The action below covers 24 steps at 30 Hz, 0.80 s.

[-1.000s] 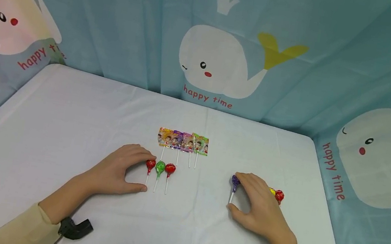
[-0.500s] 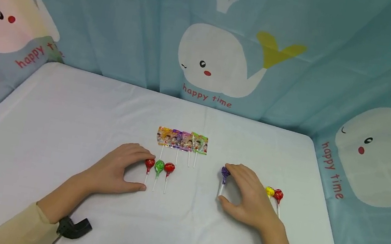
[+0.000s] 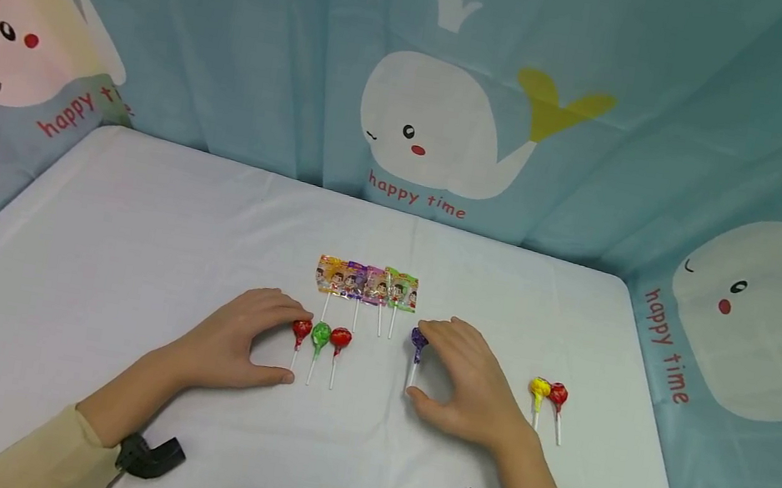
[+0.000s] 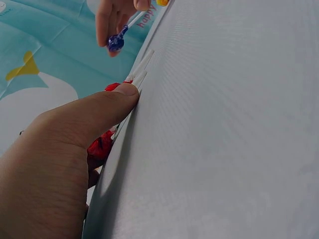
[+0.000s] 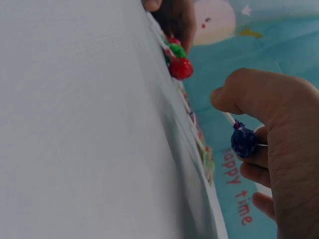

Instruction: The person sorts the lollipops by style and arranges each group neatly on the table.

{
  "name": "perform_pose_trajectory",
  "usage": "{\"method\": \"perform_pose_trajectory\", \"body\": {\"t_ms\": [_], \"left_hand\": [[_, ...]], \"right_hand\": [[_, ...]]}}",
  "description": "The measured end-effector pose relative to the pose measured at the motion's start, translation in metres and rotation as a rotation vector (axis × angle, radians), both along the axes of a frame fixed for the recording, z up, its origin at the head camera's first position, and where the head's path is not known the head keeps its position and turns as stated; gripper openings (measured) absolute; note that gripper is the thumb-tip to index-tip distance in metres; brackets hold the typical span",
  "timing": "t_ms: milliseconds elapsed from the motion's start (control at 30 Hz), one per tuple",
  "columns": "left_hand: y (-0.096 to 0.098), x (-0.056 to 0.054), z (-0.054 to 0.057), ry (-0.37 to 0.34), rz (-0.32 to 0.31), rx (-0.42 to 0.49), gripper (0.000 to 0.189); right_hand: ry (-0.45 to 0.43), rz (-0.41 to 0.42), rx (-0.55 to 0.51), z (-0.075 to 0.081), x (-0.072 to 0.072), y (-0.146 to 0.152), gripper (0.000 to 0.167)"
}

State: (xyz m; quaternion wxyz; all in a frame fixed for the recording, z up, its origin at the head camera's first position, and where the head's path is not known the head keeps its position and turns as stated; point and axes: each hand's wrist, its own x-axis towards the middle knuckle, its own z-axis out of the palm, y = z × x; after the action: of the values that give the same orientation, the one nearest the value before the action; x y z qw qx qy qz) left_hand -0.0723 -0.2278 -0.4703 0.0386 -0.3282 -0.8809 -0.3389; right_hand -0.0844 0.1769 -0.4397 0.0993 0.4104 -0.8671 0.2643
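On the white table, my left hand (image 3: 235, 343) spans the leftmost red lollipop (image 3: 301, 329), fingertips at its candy head and thumb at the stick's lower end. Just right of it lie a green lollipop (image 3: 321, 335) and a second red lollipop (image 3: 341, 339), sticks toward me. My right hand (image 3: 472, 383) holds a purple lollipop (image 3: 419, 338) lengthwise, fingers at the head and thumb at the stick. The right wrist view shows this purple candy (image 5: 243, 141) raised off the table. In the left wrist view my thumb (image 4: 127, 90) overlaps the white sticks.
Behind the row lie several flat-wrapped lollipops (image 3: 366, 283), overlapping side by side. A yellow lollipop (image 3: 540, 388) and another red lollipop (image 3: 558, 394) lie together at the right. A blue whale-print curtain (image 3: 276, 50) surrounds the table (image 3: 174, 220).
My right hand has carried the purple lollipop leftward toward the row, uncovering the yellow and red lollipops at the right. My left hand has stayed in place.
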Motion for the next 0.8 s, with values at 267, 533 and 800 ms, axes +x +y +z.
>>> {"method": "perform_pose_trajectory", "body": {"t_ms": [267, 533, 800], "left_hand": [[-0.001, 0.001, 0.003, 0.002, 0.006, -0.01, 0.08], [0.0, -0.001, 0.001, 0.026, -0.006, -0.014, 0.08], [0.001, -0.001, 0.001, 0.032, -0.001, -0.015, 0.081]], "right_hand": [[0.02, 0.046, 0.025, 0.0, -0.004, -0.025, 0.08], [0.031, 0.099, 0.038, -0.006, -0.005, -0.045, 0.08], [-0.004, 0.083, 0.095, -0.007, -0.004, -0.058, 0.077]]}}
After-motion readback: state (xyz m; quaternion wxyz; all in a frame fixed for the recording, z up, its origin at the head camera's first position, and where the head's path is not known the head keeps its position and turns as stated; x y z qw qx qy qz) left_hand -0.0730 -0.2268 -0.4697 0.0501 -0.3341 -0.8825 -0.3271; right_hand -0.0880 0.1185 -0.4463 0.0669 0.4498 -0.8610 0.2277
